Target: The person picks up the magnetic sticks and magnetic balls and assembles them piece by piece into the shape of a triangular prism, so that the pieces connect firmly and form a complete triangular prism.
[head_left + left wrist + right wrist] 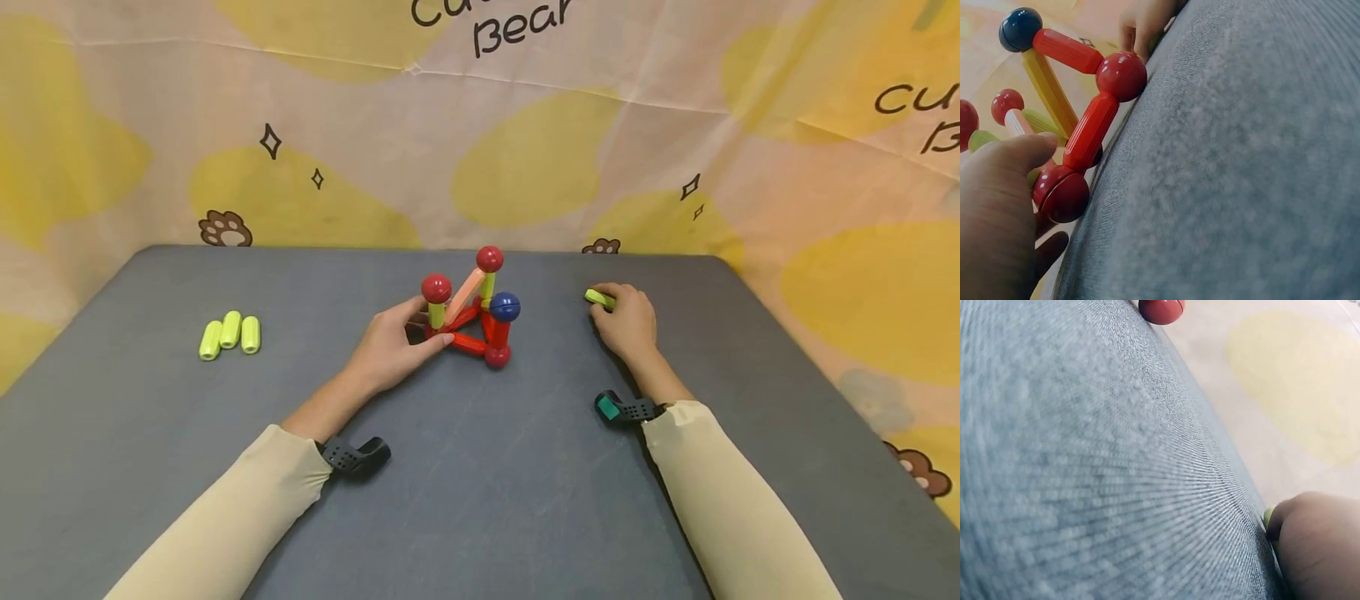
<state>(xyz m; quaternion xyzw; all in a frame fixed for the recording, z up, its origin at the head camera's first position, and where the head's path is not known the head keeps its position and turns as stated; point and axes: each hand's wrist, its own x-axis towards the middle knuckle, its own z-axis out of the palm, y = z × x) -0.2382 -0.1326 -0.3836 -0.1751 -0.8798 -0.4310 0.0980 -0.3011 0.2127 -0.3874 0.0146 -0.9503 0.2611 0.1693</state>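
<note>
A frame of magnetic rods and balls (pixel 469 344) stands mid-table, with a triangular base of red rods. Two red balls and a blue ball (pixel 505 307) top its uprights, and a salmon-coloured rod (pixel 465 297) slants between two of them. My left hand (pixel 386 346) grips the frame's left lower corner; in the left wrist view the thumb lies over the rods above a red ball (pixel 1065 195). Off to the right, my right hand (pixel 628 321) pinches a yellow-green rod (pixel 597 297) at the table surface. In the right wrist view the fingers mostly hide that rod.
Three yellow-green rods (pixel 231 330) lie together at the left of the grey table (pixel 480 500). A patterned cloth (pixel 525 167) hangs behind the table's far edge. Dark straps sit on both wrists, over beige sleeves.
</note>
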